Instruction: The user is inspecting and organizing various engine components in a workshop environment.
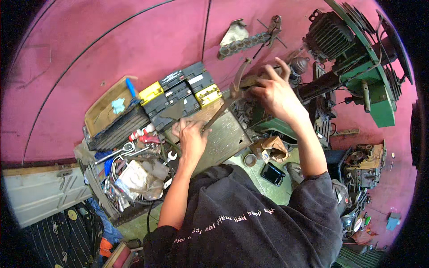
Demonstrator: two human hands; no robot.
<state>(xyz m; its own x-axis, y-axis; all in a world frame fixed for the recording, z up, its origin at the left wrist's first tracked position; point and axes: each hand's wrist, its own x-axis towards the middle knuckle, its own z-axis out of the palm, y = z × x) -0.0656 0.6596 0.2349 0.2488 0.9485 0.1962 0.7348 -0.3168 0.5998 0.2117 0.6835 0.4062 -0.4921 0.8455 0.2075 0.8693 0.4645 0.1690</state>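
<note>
My left hand (pixel 191 136) is closed, its thumb and fingers round the lower end of a long, thin rusty metal tool (pixel 220 116). This tool slants up to the right and ends in a curved, hook-like head. At that head my right hand (pixel 272 94) pinches with its lower fingers, while the upper fingers stick up. Its exact kind I cannot make out. Just beyond the left hand a dark, flat triangular piece (pixel 175 110) shows; whether it is held is unclear. Both hands are above a worn metal bench top (pixel 228 138).
Black and yellow batteries (pixel 172 96) stand against the pink wall, beside a cardboard box (pixel 100 109). Left lies a heap of tools with an open-end wrench (pixel 171 156). A green drill-press-like machine (pixel 371 96) is at right. A black tray (pixel 272 174) lies on the floor.
</note>
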